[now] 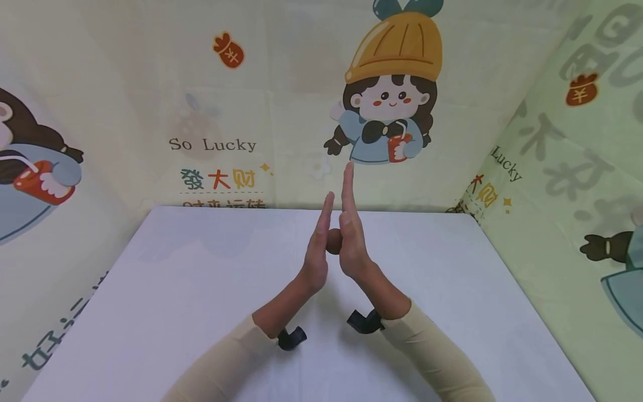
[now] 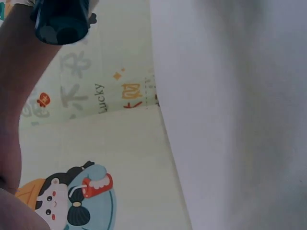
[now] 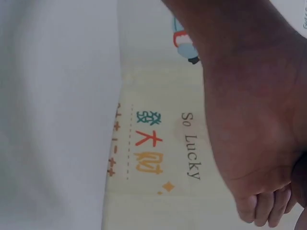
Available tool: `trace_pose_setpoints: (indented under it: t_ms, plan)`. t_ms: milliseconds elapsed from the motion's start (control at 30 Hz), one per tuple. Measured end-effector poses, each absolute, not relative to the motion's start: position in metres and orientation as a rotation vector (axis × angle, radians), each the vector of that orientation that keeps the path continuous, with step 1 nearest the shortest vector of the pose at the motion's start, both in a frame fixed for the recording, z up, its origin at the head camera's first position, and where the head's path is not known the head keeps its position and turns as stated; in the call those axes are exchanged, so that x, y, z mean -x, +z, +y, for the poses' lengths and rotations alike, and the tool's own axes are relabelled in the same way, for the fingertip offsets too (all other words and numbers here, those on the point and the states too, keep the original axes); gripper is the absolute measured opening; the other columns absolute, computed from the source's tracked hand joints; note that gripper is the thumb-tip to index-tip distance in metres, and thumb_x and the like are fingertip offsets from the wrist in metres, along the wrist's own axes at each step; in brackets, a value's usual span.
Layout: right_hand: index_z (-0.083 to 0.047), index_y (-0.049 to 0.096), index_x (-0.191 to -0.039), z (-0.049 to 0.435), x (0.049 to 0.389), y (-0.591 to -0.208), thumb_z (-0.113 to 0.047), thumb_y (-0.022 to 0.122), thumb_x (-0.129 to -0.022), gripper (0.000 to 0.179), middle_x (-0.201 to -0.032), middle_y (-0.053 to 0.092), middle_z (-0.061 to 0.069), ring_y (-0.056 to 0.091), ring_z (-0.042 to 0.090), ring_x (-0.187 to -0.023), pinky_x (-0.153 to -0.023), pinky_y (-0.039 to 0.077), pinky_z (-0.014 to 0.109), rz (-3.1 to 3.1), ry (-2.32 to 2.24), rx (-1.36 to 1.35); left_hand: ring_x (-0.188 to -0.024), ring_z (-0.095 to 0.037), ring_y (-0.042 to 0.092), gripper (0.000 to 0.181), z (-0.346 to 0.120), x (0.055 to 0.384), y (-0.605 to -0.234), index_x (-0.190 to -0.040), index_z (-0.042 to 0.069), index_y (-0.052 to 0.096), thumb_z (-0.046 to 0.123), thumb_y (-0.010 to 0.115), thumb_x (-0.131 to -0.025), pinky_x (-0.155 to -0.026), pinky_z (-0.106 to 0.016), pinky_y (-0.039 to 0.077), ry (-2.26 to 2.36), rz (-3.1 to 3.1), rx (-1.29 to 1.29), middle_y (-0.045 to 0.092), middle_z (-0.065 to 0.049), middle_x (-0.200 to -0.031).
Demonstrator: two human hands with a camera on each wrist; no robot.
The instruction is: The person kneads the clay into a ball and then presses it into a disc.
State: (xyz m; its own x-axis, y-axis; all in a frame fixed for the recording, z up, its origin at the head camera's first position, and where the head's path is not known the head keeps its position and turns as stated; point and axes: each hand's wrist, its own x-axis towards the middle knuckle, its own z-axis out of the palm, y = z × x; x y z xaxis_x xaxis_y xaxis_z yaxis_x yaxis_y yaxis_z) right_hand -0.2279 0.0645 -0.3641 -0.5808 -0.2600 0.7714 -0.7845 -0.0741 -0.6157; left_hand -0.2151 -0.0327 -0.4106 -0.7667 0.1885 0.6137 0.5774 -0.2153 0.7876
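Note:
A small brown ball (image 1: 334, 242) sits between two upright palms, above the white table (image 1: 226, 290). My left hand (image 1: 317, 248) presses it from one side with straight fingers pointing up. Against the other side lies the palm of my right hand (image 1: 354, 243), its fingers also straight and reaching higher. In the right wrist view the left hand (image 3: 259, 120) fills the right side, and the dark ball (image 3: 300, 176) shows partly at the edge. The left wrist view has the right forearm (image 2: 17, 91) along its left edge; the ball is out of sight there.
Black wrist mounts (image 1: 365, 321) are on both wrists below the sleeves. A printed cloth backdrop (image 1: 296, 100) with cartoon figures and lettering rises behind the table and along both sides.

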Motion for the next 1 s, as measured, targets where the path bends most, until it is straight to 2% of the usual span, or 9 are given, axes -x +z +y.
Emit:
trace_pose_setpoints:
  t_ms: [33, 167, 433, 533, 567, 700, 833, 933, 1000]
  plan:
    - [-0.005, -0.010, -0.167, 0.065, 0.229, -0.365, -0.062, 0.023, -0.108, 0.088, -0.176, -0.013, 0.000, -0.014, 0.024, -0.160, -0.126, -0.002, 0.046, -1.790, 1.694, -1.125, -0.135, -0.019, 0.037, 0.061, -0.032, 0.214, -0.410, -0.169, 0.005, 0.010, 0.026, 0.011, -0.111, -0.119, -0.050, 0.020, -2.074, -1.762, 0.910, 0.013, 0.000, -0.175]
    - [-0.007, -0.010, -0.167, 0.067, 0.232, -0.368, -0.059, 0.023, -0.109, 0.085, -0.176, -0.014, 0.000, -0.014, 0.023, -0.160, -0.126, -0.002, 0.047, -1.786, 1.717, -1.136, -0.129, -0.017, 0.040, 0.062, -0.031, 0.211, -0.407, -0.169, 0.008, 0.009, 0.027, 0.011, -0.111, -0.116, -0.047, 0.024, -2.078, -1.755, 0.896, 0.008, -0.003, -0.177]
    - [-0.012, -0.007, -0.169, 0.067, 0.234, -0.381, -0.061, 0.026, -0.109, 0.084, -0.176, -0.013, 0.000, 0.012, 0.020, -0.158, -0.121, 0.021, 0.045, -1.808, 1.817, -1.129, -0.077, -0.017, 0.045, 0.063, -0.031, 0.206, -0.396, -0.170, 0.011, 0.010, 0.031, 0.011, -0.110, -0.094, -0.035, 0.037, -2.068, -1.727, 0.852, 0.036, -0.006, -0.166]
    - [-0.013, -0.006, -0.169, 0.067, 0.232, -0.385, -0.061, 0.025, -0.109, 0.083, -0.176, -0.012, 0.001, 0.052, 0.014, -0.115, -0.087, 0.044, 0.027, -1.824, 1.821, -1.129, -0.059, -0.020, 0.036, 0.064, -0.032, 0.207, -0.393, -0.170, 0.011, 0.011, 0.031, 0.011, -0.110, -0.083, -0.031, 0.039, -2.073, -1.700, 0.850, 0.063, -0.014, -0.128]
    - [-0.013, -0.005, -0.169, 0.066, 0.231, -0.386, -0.061, 0.024, -0.109, 0.082, -0.176, -0.011, 0.000, 0.053, 0.012, -0.094, -0.072, 0.042, 0.025, -1.832, 1.820, -1.127, -0.055, -0.020, 0.034, 0.064, -0.033, 0.207, -0.392, -0.170, 0.012, 0.011, 0.031, 0.011, -0.110, -0.075, -0.028, 0.039, -2.079, -1.692, 0.847, 0.065, -0.014, -0.102]
    - [-0.013, -0.003, -0.169, 0.063, 0.229, -0.391, -0.057, 0.021, -0.111, 0.077, -0.176, 0.001, -0.001, 0.038, 0.013, -0.059, -0.054, 0.034, 0.027, -1.850, 1.810, -1.135, -0.052, -0.015, 0.031, 0.064, -0.035, 0.209, -0.388, -0.170, 0.014, 0.011, 0.032, 0.012, -0.109, -0.056, -0.027, 0.030, -2.121, -1.650, 0.836, 0.061, -0.005, -0.104]
    - [-0.015, -0.001, -0.170, 0.059, 0.227, -0.394, -0.057, 0.021, -0.111, 0.075, -0.131, 0.056, -0.006, 0.036, 0.015, -0.052, -0.052, 0.033, 0.029, -1.857, 1.842, -1.130, -0.115, -0.006, 0.056, 0.064, -0.039, 0.212, -0.384, -0.170, 0.013, 0.008, 0.032, 0.012, -0.109, -0.094, -0.029, 0.041, -2.120, -1.628, 0.838, 0.025, 0.001, -0.171]
    - [-0.015, -0.001, -0.170, 0.055, 0.225, -0.396, -0.057, 0.020, -0.111, 0.075, -0.074, 0.052, -0.008, 0.035, 0.016, -0.048, -0.050, 0.032, 0.031, -1.865, 1.841, -1.145, -0.157, -0.009, 0.011, 0.065, -0.042, 0.214, -0.382, -0.170, 0.011, 0.007, 0.031, 0.011, -0.109, -0.119, -0.038, 0.022, -2.105, -1.625, 0.831, 0.004, 0.004, -0.176]
    - [-0.014, -0.002, -0.170, 0.053, 0.224, -0.397, -0.058, 0.020, -0.111, 0.076, -0.063, 0.049, -0.006, 0.038, 0.017, -0.048, -0.051, 0.034, 0.031, -1.870, 1.827, -1.160, -0.158, -0.012, 0.011, 0.065, -0.045, 0.216, -0.380, -0.170, 0.012, 0.007, 0.030, 0.011, -0.108, -0.114, -0.037, 0.029, -2.104, -1.622, 0.813, 0.004, 0.006, -0.176]
